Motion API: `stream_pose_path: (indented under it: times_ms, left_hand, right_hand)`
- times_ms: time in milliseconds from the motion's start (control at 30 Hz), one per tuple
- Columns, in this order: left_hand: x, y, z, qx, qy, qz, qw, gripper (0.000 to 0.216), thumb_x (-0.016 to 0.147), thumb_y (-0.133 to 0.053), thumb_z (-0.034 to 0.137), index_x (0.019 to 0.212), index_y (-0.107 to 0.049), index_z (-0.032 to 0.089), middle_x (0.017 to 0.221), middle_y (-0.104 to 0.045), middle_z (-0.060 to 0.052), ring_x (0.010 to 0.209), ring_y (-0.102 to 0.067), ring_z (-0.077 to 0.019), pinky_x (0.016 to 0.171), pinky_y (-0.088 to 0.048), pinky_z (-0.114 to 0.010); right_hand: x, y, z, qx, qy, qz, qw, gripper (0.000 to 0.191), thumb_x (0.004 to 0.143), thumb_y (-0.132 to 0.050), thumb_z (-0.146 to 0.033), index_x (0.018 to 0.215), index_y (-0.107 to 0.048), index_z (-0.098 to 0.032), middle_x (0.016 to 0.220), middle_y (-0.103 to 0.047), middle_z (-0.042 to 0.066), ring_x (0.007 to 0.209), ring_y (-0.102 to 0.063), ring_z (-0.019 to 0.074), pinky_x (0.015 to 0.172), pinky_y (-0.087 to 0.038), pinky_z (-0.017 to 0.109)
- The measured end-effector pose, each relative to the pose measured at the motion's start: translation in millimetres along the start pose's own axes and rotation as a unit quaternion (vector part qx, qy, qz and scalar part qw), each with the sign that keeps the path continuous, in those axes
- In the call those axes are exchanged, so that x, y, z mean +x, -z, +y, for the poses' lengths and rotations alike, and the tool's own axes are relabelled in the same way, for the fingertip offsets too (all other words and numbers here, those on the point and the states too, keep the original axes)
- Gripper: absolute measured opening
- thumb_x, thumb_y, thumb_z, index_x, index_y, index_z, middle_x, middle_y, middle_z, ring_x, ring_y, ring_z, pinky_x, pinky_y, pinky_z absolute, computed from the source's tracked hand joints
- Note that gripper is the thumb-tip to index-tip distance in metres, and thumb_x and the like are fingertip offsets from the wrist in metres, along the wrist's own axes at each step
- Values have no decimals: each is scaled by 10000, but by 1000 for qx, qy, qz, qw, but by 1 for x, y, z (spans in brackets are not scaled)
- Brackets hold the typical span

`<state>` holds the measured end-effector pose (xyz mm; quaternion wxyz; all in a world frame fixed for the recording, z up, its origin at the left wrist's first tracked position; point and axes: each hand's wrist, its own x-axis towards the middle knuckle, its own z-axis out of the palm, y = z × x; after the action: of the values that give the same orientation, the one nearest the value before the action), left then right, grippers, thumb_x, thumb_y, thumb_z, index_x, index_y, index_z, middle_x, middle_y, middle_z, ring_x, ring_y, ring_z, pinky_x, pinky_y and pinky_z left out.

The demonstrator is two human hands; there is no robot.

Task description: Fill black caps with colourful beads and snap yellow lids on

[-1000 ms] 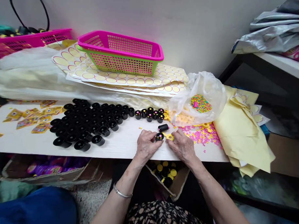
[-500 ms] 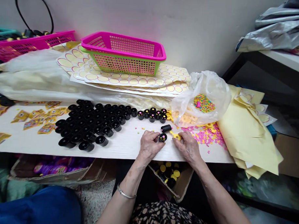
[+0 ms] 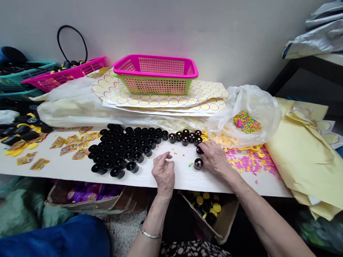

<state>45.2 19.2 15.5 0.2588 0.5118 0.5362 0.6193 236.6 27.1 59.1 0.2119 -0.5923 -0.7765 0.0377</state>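
White table against a plain wall. We see a pink basket nested in a green basket, both on printed sheets; the pink one looks empty from here. The clear bag holds many-coloured beads plus one pink piece. Far left, a pink tray has black and yellow parts in it. Under the table, one box holds black and yellow parts, another box purple packs. On the table we have a big cluster of black cups, then a short group of filled cups with pink or yellow bits showing inside. Nearest the person, a cup stands upright on its own with a pink bit and beads in it; a few beads lie just left of it. Left hand: fingers loosely curled and apart, holding nothing we can see. Right hand: fingertips closed on a second cup, just beyond the first. Versus half a second ago: the left hand has let go of the upright cup and moved left; the right hand then had a yellow piece, now out of sight, and the second cup lay on its side, untouched.
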Motion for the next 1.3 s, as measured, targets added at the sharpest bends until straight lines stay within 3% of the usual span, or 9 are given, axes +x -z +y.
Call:
stream_pose_path:
  times_ms: [100,300,533,667,800,867,967,1133,1300]
  left_hand:
    - [8,27,-5,95,-58,34,993,280,696,-484,77,876,-675,173,837,-640,-42,897,-549,-183,828,-434,-332]
    - [-2,52,-1,130,-109,-55,984,231,767,-477,110,883,-665,178,871,-645,-47,887,-576,-176,831,-456,-336]
    - [-35,27,43,55,-117,-265,956,482,669,-552,71,1131,-575,208,1115,-596,-83,968,-561,-199,794,-491,-326]
    - [-41,28,51,62,-151,-325,932,424,675,-572,73,1071,-603,222,922,-654,-61,856,-568,-193,745,-487,-328]
    - [-33,41,37,98,-104,-253,957,307,668,-626,132,964,-635,214,853,-656,-41,795,-576,-181,703,-484,-313]
    - [-23,46,25,133,-73,-180,972,287,659,-632,159,941,-639,210,852,-650,-29,780,-578,-174,708,-481,-309]
    - [-7,47,7,190,-40,-108,975,285,630,-641,179,914,-648,206,820,-644,-15,730,-574,-169,700,-476,-307]
    - [7,42,-6,251,-58,-100,961,320,596,-678,222,914,-652,196,824,-644,-37,750,-576,-202,717,-475,-343]
    - [-18,35,16,213,-174,1,961,351,664,-652,202,1009,-615,151,1045,-614,-132,965,-562,-244,835,-452,-383]
  right_hand:
    - [-6,-9,10,186,-85,107,973,281,736,-559,-160,1017,-576,-167,891,-599,57,785,-523,191,680,-417,310]
    - [-37,-7,-6,440,-191,187,857,323,688,-677,-256,990,-576,-196,803,-580,0,644,-498,127,598,-419,268]
    - [-75,5,-64,476,-181,110,853,292,714,-662,-222,987,-559,-215,847,-561,-2,675,-498,118,612,-429,249]
    - [-87,2,-78,458,-141,49,876,233,754,-619,-218,978,-557,-221,852,-544,-2,649,-489,115,591,-432,246]
    - [-86,-5,-55,327,-87,92,936,207,827,-510,-229,1028,-548,-202,1001,-560,71,834,-545,179,727,-464,318]
    - [-81,-7,-36,168,-118,155,966,195,835,-480,-227,1007,-558,-181,1047,-549,112,963,-510,233,814,-432,380]
    - [-71,-7,-14,2,-177,121,977,188,821,-496,-260,972,-568,-172,1010,-544,120,953,-488,262,779,-421,392]
    - [-59,-4,-2,-37,-202,10,979,130,823,-496,-284,851,-569,-180,911,-536,79,853,-511,217,692,-404,318]
    - [-60,-1,-2,34,-208,52,976,167,808,-498,-292,914,-553,-175,884,-535,62,771,-515,189,635,-398,294]
